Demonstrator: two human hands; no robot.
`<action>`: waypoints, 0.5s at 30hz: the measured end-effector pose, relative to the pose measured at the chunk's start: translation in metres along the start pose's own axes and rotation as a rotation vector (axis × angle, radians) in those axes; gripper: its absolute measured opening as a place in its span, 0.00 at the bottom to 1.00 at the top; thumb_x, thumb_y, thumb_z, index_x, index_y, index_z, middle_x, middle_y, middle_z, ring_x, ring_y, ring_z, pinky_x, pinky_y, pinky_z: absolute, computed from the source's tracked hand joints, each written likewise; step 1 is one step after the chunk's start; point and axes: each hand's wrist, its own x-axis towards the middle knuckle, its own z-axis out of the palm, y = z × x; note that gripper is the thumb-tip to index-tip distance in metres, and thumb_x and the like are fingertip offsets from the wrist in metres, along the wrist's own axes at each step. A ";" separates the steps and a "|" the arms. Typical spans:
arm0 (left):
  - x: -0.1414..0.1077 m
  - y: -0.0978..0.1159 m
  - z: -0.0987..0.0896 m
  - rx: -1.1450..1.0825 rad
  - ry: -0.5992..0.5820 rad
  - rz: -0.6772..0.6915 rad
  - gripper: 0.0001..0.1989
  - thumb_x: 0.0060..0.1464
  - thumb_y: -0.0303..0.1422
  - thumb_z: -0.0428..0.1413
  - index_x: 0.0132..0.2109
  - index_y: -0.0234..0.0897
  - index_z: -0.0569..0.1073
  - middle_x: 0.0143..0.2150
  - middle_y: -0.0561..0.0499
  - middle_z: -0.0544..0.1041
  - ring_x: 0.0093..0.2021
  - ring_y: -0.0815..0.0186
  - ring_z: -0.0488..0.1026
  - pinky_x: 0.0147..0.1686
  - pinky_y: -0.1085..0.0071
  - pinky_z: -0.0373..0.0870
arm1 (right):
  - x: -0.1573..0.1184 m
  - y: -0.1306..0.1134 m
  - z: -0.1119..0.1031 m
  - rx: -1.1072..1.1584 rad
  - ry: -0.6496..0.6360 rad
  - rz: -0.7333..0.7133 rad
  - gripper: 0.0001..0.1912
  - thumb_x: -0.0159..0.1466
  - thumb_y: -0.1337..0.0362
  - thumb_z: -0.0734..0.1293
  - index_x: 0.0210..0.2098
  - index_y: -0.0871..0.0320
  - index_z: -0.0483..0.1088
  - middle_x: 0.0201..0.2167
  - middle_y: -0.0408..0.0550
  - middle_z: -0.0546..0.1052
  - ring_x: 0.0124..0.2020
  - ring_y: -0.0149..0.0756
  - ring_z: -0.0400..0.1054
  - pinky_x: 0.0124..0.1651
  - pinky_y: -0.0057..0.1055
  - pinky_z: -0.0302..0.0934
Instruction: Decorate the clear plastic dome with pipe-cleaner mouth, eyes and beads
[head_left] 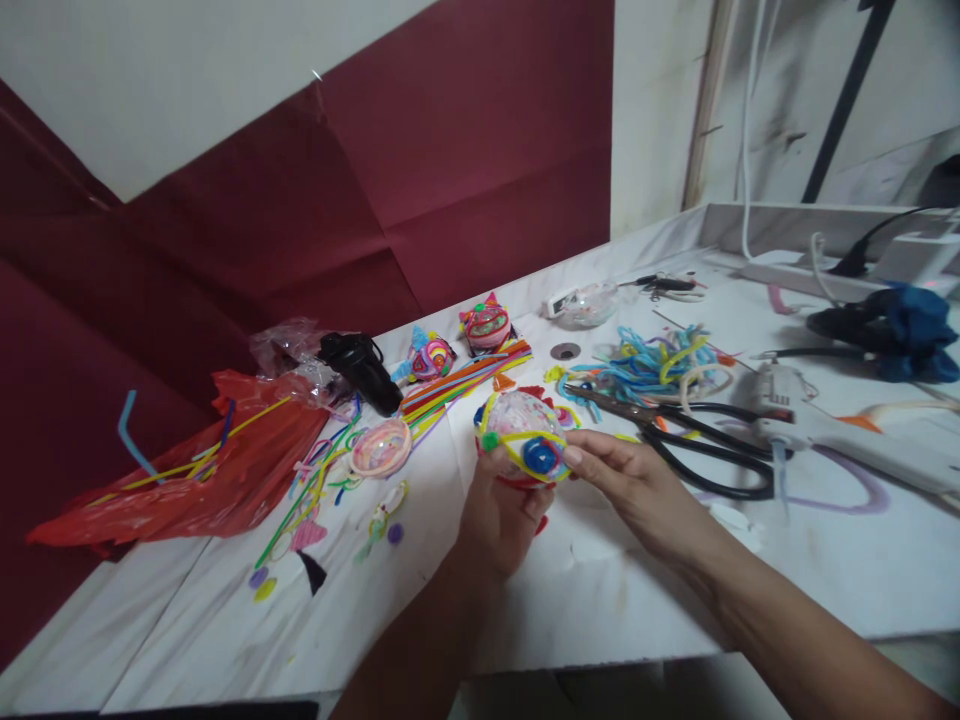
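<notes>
A clear ball decorated with pipe cleaners (517, 415) is held above the table in the middle of the view. It has yellow outlines, a blue round eye (540, 455), a green dot and red parts along its underside. My left hand (499, 515) wraps round it from below and the left. My right hand (619, 480) pinches its right side near the corner of the yellow outline. Black-handled scissors (709, 435) lie just right of the ball. Two finished-looking decorated balls, one pink and blue (431, 357) and one red and pink (486, 325), stand behind.
A red plastic bag (217, 470) with pipe cleaners lies left, beside a black object (361, 370). A bundle of coloured pipe cleaners (465, 380) and a clear half shell (381, 447) are nearer. Right lie a blue pipe-cleaner heap (652, 365), a glue gun (840, 430) and a power strip (810, 270).
</notes>
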 end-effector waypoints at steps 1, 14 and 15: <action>0.000 0.000 0.000 0.000 0.006 -0.006 0.06 0.47 0.33 0.64 0.34 0.36 0.78 0.29 0.49 0.77 0.23 0.70 0.69 0.18 0.77 0.62 | 0.000 0.001 0.000 0.027 -0.025 0.019 0.24 0.54 0.43 0.71 0.37 0.58 0.78 0.32 0.48 0.80 0.35 0.39 0.70 0.42 0.33 0.63; -0.001 -0.001 0.003 -0.048 0.026 -0.067 0.12 0.43 0.34 0.65 0.35 0.33 0.75 0.26 0.52 0.75 0.21 0.72 0.67 0.17 0.79 0.60 | 0.001 0.018 -0.003 0.078 0.001 0.023 0.17 0.53 0.47 0.74 0.32 0.55 0.78 0.30 0.44 0.78 0.34 0.36 0.67 0.42 0.30 0.59; -0.001 -0.001 0.003 -0.048 0.026 -0.070 0.12 0.43 0.34 0.65 0.35 0.33 0.75 0.26 0.52 0.75 0.21 0.72 0.67 0.17 0.79 0.60 | 0.001 0.018 -0.003 0.080 -0.003 0.017 0.17 0.53 0.48 0.74 0.32 0.55 0.78 0.30 0.44 0.78 0.34 0.36 0.67 0.42 0.30 0.59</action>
